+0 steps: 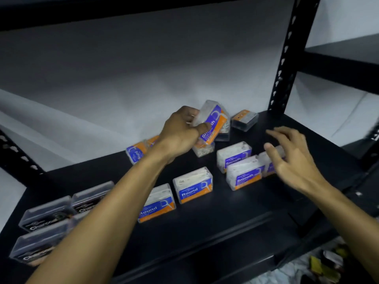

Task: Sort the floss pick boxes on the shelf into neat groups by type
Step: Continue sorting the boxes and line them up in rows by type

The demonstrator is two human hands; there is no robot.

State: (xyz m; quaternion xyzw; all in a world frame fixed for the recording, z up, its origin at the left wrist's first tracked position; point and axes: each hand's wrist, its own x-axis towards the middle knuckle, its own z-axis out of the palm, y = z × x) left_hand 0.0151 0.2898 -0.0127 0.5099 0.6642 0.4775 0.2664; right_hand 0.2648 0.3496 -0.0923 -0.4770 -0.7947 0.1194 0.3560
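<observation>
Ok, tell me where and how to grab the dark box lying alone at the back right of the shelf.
Take the dark box across its two long side walls, coming down from above. It lies tilted on the shelf with open space on its right, so the free right hand seems best placed; the Smooth box in the left hand crowds its left.

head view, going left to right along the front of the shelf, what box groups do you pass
Charcoal boxes → Round boxes → Smooth boxes → right hand, open above the Smooth boxes.
</observation>
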